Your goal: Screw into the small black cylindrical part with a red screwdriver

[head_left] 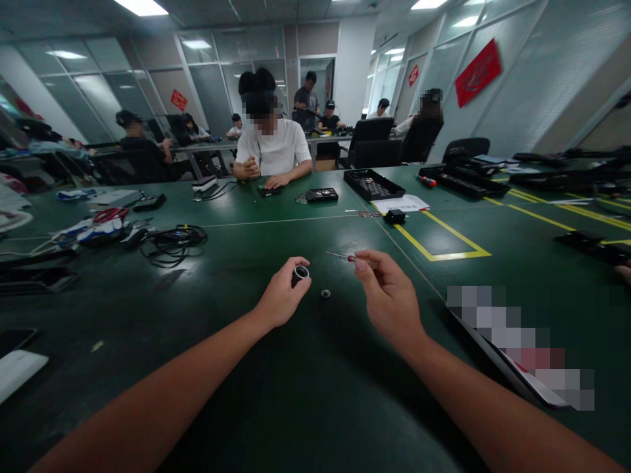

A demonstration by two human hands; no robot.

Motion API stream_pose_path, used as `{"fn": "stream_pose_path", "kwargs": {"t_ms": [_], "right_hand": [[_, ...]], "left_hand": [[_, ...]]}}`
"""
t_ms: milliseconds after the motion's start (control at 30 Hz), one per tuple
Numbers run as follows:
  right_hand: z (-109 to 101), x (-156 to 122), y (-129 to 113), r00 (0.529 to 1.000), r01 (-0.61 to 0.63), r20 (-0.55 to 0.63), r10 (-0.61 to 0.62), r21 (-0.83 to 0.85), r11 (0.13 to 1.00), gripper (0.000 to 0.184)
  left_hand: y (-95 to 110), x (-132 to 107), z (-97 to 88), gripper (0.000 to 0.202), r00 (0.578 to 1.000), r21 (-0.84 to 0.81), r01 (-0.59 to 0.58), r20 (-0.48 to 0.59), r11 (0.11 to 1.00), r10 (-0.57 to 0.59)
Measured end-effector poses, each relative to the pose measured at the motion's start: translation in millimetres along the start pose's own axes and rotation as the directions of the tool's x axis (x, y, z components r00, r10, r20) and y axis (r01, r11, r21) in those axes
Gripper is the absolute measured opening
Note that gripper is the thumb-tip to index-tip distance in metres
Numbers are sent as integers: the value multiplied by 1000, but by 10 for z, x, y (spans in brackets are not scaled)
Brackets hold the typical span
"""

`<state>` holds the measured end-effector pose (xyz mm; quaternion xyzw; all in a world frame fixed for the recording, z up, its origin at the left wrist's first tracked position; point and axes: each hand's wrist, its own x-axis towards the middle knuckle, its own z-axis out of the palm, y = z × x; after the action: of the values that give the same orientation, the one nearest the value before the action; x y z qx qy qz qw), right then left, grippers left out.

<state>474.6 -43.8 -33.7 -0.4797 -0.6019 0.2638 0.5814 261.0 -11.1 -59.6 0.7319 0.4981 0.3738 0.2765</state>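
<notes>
My left hand point(282, 294) is closed around a short black cylinder point(300, 274) with a silvery rim, its round opening turned up toward me. In my right hand point(392, 295) is a small screwdriver point(340, 256), pinched between thumb and fingers. Its thin metal shaft points left, and a red collar shows just ahead of the fingertips. Between the two hands a small round metallic part point(325, 293) lies on the green tabletop point(305, 394), touched by neither hand. Fine detail on this part is too small to make out.
Across the table a person in a white shirt point(276, 148) handles a dark device. A black parts tray point(373, 184) and a small black block point(394, 217) stand beyond my right hand. Coiled black cables point(175, 244) lie left; a blurred-out flat object point(517, 355) lies right.
</notes>
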Motion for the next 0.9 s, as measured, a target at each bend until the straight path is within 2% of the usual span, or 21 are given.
{"fn": "stream_pose_path", "kwargs": {"t_ms": [100, 200, 333, 500, 633, 767, 900], "right_hand": [[2, -4, -13, 1000, 8, -24, -8, 6, 1000, 22], [4, -4, -5, 999, 23, -45, -22, 6, 1000, 23], [3, -5, 9, 999, 17, -39, -17, 0, 1000, 24], [2, -4, 15, 1000, 9, -19, -9, 11, 1000, 24], [6, -5, 23, 1000, 20, -15, -20, 0, 1000, 23], [1, -14, 29, 1000, 12, -9, -12, 1, 1000, 23], [-6, -18, 30, 1000, 6, 1, -6, 13, 1000, 24]], "left_hand": [[122, 29, 14, 27, 988, 172, -52, 153, 984, 25], [200, 81, 57, 19, 944, 305, -145, 326, 941, 40], [245, 162, 137, 26, 905, 424, -193, 425, 885, -6], [279, 265, 189, 30, 884, 542, -136, 444, 829, -146], [271, 296, 163, 23, 877, 533, -155, 462, 832, -132], [197, 270, 64, 23, 904, 492, -97, 406, 865, -130], [64, 270, -168, 27, 953, 366, -6, 283, 930, -105]]}}
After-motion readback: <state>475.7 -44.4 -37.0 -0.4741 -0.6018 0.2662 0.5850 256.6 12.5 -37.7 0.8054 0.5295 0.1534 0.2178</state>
